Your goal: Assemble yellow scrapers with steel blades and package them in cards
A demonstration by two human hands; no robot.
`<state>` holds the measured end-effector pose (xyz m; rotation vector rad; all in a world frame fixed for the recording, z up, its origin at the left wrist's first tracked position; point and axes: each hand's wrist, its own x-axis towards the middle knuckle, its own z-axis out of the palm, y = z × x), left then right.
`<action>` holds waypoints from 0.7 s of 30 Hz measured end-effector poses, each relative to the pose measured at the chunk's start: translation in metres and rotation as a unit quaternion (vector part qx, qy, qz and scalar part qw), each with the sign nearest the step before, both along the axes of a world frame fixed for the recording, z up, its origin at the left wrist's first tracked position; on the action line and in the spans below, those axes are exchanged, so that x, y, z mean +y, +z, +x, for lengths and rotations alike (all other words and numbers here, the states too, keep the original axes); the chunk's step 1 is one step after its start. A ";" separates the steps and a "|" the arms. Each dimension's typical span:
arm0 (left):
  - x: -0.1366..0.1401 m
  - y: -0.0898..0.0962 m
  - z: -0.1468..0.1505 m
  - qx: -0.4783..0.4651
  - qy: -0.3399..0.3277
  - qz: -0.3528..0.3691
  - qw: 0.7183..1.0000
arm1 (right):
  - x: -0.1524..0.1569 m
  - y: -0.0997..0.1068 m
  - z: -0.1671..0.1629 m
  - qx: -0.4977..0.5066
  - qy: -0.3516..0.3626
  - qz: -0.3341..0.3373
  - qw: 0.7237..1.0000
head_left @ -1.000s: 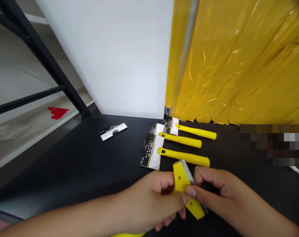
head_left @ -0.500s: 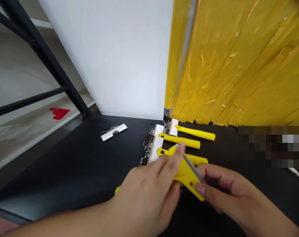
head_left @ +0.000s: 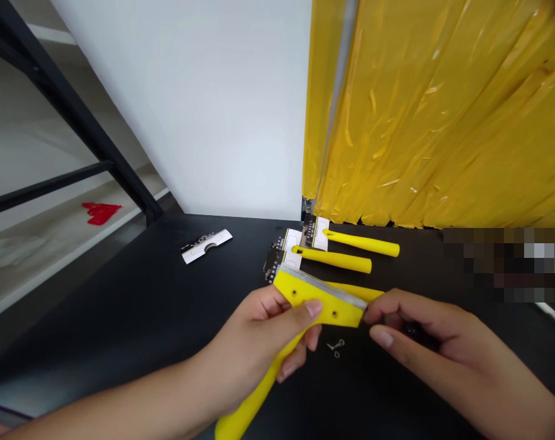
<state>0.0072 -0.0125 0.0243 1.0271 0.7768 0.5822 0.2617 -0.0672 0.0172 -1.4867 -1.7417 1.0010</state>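
Note:
My left hand [head_left: 263, 333] is closed round a yellow scraper [head_left: 284, 354], thumb pressed on its flat head. The head shows two empty-looking holes, and a grey metal strip runs along its upper edge. My right hand [head_left: 424, 348] is at the head's right corner, its index fingertip at the end of the strip. Its other fingers curl round a dark object [head_left: 412, 329], mostly hidden, whose kind I cannot make out. Below the head, small metal screws and rings [head_left: 336, 348] lie on the black tabletop [head_left: 135, 318].
Behind my hands lie more yellow scrapers [head_left: 337, 259] with black-and-white cards on their heads. A loose card [head_left: 207, 245] is to their left. A white panel [head_left: 213, 110] and yellow plastic sheeting [head_left: 433, 116] stand at the back. A red item [head_left: 102, 212] rests on a shelf at left.
The scraper has turned so its head lies flatter, facing me. My left thumb now presses the head, where my fingers covered it before. My right thumb has come off the head. The screws came into view.

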 end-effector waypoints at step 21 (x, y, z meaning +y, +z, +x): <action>0.003 -0.006 -0.002 -0.018 0.021 -0.013 1.000 | 0.010 -0.060 -0.005 -0.311 0.143 0.318 0.884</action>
